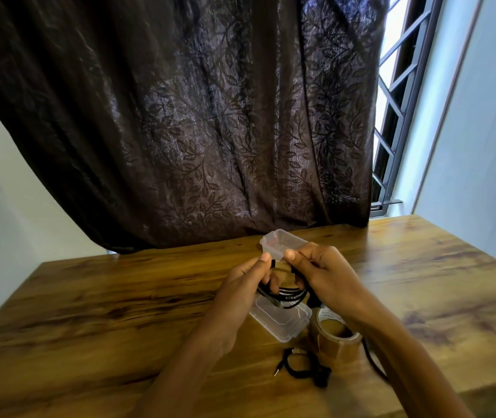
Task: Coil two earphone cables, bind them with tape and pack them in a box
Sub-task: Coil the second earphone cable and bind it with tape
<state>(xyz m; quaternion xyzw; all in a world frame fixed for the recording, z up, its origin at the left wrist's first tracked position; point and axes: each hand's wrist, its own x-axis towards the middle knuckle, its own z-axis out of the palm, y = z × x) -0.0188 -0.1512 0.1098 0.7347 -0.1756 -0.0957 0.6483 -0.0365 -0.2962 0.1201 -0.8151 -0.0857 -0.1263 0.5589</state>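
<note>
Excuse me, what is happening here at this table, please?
A person holds a black earphone cable in loops between the left hand and the right hand, above the wooden table. A second black cable lies bunched near the table's front, next to a roll of brown tape. Two clear plastic box parts lie apart, one under the hands and one behind them. Neither cable is in the box yet.

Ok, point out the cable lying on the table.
The near cable, beside the tape; the other cable is gripped by the left hand and right hand.
</note>
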